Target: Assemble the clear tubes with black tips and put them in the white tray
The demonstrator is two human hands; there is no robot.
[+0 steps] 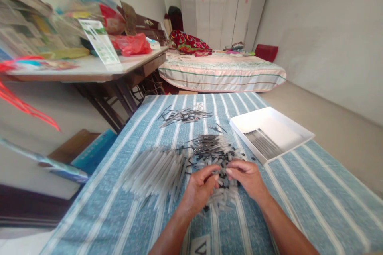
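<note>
My left hand (199, 187) and my right hand (249, 178) meet over a pile of small clear and black pen parts (224, 199). Both are closed, thumb against fingers, their tips a short gap apart. Whatever they pinch is too small and blurred to name. Left of my left hand lies a big heap of translucent pen barrels (155, 171). Just beyond my fingers is a bundle of thin dark-tipped sticks, perhaps refills (211, 144). To the right, a white box (291, 127) holds a row of grey pens (262, 143).
A blue striped cloth (98, 215) covers the table. Farther back lies a loose pile of dark and clear sticks (185, 115). At left stands a side table (137, 61) with bags and a card. A bed (221, 69) is beyond the far edge.
</note>
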